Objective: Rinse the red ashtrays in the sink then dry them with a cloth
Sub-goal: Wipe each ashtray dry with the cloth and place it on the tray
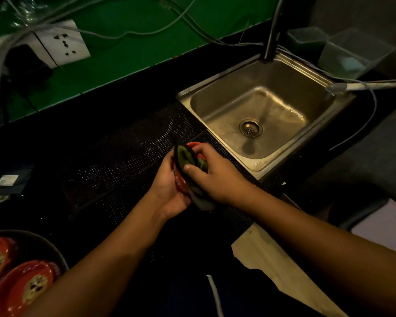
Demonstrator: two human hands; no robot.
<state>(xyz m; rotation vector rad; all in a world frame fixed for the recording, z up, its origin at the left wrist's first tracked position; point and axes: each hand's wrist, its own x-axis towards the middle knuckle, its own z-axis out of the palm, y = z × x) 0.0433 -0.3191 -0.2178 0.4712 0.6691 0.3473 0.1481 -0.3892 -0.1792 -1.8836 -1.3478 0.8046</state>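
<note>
Left hand (pixel 169 186): cups the red ashtray (pixel 180 180) from the left and beneath, with the fingers curled round its edge.
Right hand (pixel 217 177): pinches a dark green cloth (pixel 185 156), thumb on top, and presses it into the ashtray.
Where the ashtray is: held between both hands, above a black perforated mat (pixel 124 156) on the counter (pixel 55 138), just left of the steel sink (pixel 290 72). It does not rest on the mat.
Which way it points: it stands on edge, its hollow face turned right, into the cloth. The visible red rim runs from near the person away toward the sink's near corner. Its outline looks roundish, so a true long axis cannot be told, and the cloth hides much of it.
Stage: drying, most likely; the sink holds nothing and no water is seen running.
Waiting ashtrays (pixel 25 284): at least two more lie in a dark tray (pixel 44 235) at the bottom left.
Risk of slipping: a wet ashtray gripped by one edge could twist free under the rubbing and fall onto the mat.
Risk of damp patches: the bunched cloth may miss the notches and the underside.
Risk of knocking: the left forearm passes close over the tray, so a dropped elbow could jolt the ashtrays there.
</note>
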